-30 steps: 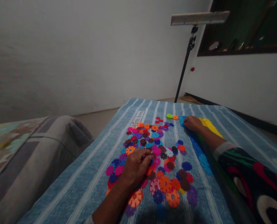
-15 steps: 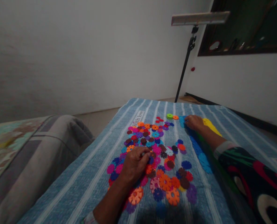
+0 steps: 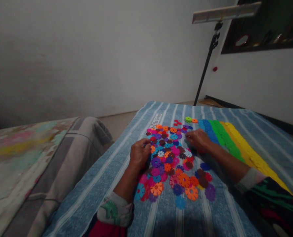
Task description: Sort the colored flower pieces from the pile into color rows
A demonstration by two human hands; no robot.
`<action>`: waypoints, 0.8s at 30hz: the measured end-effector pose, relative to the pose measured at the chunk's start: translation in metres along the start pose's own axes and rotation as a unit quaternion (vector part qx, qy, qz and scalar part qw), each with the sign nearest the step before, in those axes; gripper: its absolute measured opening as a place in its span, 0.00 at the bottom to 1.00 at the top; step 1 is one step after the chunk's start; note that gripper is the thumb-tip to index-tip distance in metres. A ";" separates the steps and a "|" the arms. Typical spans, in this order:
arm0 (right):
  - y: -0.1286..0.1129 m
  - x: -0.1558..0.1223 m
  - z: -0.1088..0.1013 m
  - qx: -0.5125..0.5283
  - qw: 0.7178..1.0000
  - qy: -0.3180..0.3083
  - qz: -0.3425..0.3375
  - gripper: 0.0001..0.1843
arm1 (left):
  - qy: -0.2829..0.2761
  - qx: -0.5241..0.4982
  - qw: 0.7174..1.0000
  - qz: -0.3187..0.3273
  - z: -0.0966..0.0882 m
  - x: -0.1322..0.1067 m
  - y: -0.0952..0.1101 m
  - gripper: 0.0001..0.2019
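Note:
A heap of small flower-shaped plastic discs [image 3: 172, 161] in many colours lies on a blue striped cloth [image 3: 121, 164]. My left hand [image 3: 139, 154] rests at the heap's left edge, fingers curled and pinched over discs; what it grips is hidden. My right hand [image 3: 198, 140] lies on the heap's upper right side, fingers bent down onto the discs. To the right run three sorted rows of discs: blue [image 3: 209, 130], green [image 3: 223, 138] and yellow [image 3: 247, 151]. A green disc [image 3: 188, 119] and an orange disc [image 3: 194, 120] sit at the far end.
A grey rolled cushion [image 3: 69, 158] and a faded patterned mat [image 3: 20, 154] lie to the left. A lamp stand [image 3: 207, 64] rises behind the cloth by the white wall. A dark framed opening [image 3: 267, 29] is at the upper right.
My right hand came back from the far end of the blue row to the heap. My left hand shifted up along the heap's left edge. The view swung, showing the three colour rows.

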State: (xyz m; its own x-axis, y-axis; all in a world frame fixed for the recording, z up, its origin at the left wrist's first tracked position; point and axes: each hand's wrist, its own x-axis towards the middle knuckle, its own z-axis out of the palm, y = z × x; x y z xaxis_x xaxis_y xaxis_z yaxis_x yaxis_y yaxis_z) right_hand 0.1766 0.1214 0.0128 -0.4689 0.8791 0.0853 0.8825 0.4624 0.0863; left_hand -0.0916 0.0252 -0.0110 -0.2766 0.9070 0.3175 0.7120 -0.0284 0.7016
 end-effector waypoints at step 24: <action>-0.108 -0.086 0.022 0.200 0.934 0.160 -0.249 0.10 | -0.080 0.129 0.977 0.153 0.016 -0.002 0.004 0.10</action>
State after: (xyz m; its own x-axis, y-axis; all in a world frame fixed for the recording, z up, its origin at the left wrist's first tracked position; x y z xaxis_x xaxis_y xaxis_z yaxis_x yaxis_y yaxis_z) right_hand 0.1225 -0.0015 -0.0255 -0.7557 0.4928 0.4314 0.4644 0.8676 -0.1776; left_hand -0.0779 0.0296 -0.0191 0.0640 0.9271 0.3692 0.8898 -0.2206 0.3996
